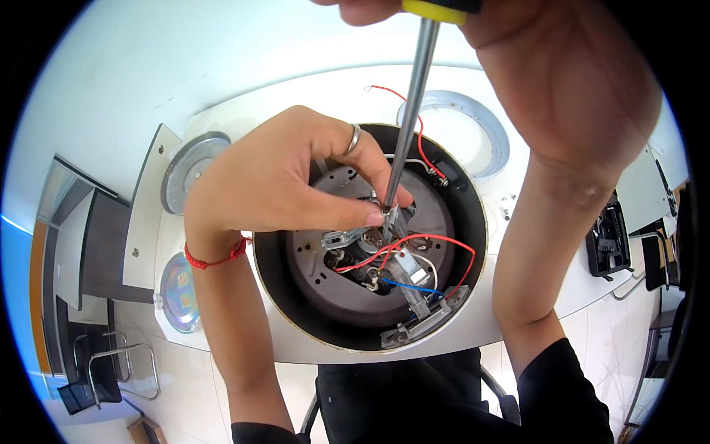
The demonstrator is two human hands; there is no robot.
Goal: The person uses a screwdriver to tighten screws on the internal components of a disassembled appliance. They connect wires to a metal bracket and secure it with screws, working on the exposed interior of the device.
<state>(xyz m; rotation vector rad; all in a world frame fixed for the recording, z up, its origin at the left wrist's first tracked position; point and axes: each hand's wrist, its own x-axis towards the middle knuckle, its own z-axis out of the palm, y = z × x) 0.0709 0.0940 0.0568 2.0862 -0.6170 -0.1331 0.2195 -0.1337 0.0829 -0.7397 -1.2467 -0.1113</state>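
A round, dark-walled appliance housing (325,325) stands on the table in front of me, its inner plate, metal brackets and wiring exposed. My right hand (562,81), raised high, is closed around the yellow and black handle of a screwdriver (414,111). Its long steel shaft slants down to a metal bracket near the centre of the housing. Beside the tip, my left hand (296,170) pinches with thumb and index finger; what lies between them is too small to make out. Red wires (436,237) and a blue wire (414,287) run across the inside below my fingers.
A metal ring (499,133) lies on the white table (296,89) behind the housing. To the left are a round metal cover (177,181) and a shiny round disc (174,292). Small screws (506,207) lie at the right, near a black tool case (610,240).
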